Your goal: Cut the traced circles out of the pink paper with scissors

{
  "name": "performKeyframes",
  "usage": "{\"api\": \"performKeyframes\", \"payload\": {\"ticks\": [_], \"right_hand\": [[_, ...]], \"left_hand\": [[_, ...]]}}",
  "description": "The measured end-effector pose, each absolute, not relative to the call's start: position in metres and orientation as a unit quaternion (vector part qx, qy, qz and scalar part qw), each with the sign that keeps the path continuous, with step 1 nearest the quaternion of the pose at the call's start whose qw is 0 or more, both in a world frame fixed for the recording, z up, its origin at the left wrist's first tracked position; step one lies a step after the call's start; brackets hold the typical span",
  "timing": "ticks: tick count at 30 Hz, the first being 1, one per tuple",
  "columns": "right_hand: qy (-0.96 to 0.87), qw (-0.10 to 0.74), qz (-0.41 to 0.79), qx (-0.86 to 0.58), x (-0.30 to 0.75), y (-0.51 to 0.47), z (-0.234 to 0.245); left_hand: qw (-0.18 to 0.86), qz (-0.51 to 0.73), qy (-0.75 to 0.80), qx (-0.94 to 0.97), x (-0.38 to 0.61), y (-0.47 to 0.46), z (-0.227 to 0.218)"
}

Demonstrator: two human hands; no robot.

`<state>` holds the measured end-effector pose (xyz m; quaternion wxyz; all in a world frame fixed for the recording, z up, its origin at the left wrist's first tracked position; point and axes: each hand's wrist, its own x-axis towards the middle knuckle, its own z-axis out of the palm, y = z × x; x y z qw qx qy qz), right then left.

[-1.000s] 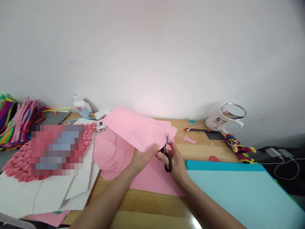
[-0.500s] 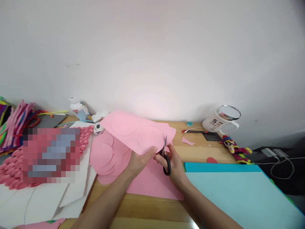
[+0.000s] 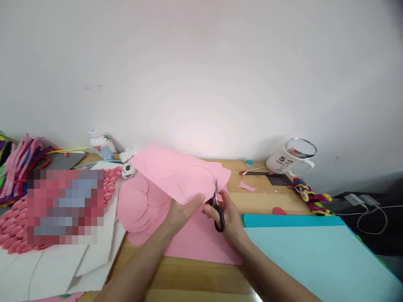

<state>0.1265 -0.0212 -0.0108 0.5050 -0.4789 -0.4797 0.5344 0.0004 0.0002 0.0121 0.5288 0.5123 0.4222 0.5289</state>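
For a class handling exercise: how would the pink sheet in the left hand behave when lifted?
The pink sheet looks thin, so probably light. It likely holds fairly flat, since it juts from the left hand without much droop.

Pink paper (image 3: 163, 167), curve-marked, tilted, black-handled scissors (image 3: 218, 207) at its edge

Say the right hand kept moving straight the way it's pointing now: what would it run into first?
Most likely the raised pink sheet that the left hand holds: the scissors in the right hand overlap it in this view. Depth is hard to judge here.
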Motion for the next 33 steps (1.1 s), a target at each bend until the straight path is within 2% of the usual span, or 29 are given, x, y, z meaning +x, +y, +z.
{"api": "performKeyframes", "payload": {"ticks": [17, 33], "right_hand": [[-0.47, 0.503, 0.544, -0.479, 0.1273, -0.0215, -0.0078], [-0.479, 0.483, 0.538, -0.498, 0.1274, -0.0213, -0.0116]], "left_hand": [[0.53, 0.529, 0.428, 0.506, -0.0015, 0.0008, 0.0135], [0.564, 0.542, 0.373, 0.499, -0.009, 0.0065, 0.009]]}}
